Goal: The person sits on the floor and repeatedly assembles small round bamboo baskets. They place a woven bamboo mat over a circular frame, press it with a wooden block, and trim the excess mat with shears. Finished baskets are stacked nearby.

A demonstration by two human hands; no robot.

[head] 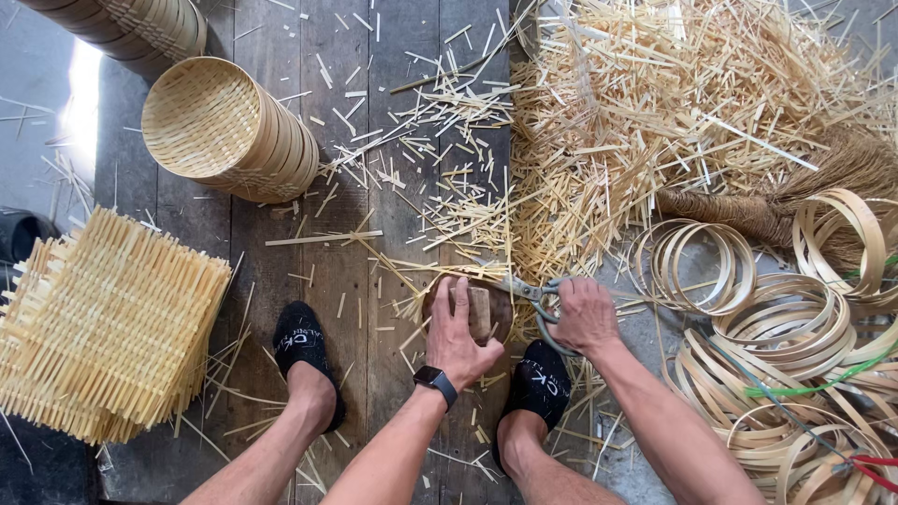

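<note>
- Left hand (458,335) presses flat, fingers spread, on a wooden block (481,311) atop a round woven piece (468,313) on the plank floor (355,281), between the feet.
- Right hand (585,315) grips scissors (533,292), fingers closed through the handles; the blades seem to meet the piece's edge.
- Bamboo trimmings (673,112) heap behind; bamboo hoops (795,327) lie right.

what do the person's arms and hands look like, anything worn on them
Both forearms are bare, with no sleeves in view and no gloves. The left hand has a black smartwatch with a dark square face on its wrist. The right hand and its wrist wear nothing.
</note>
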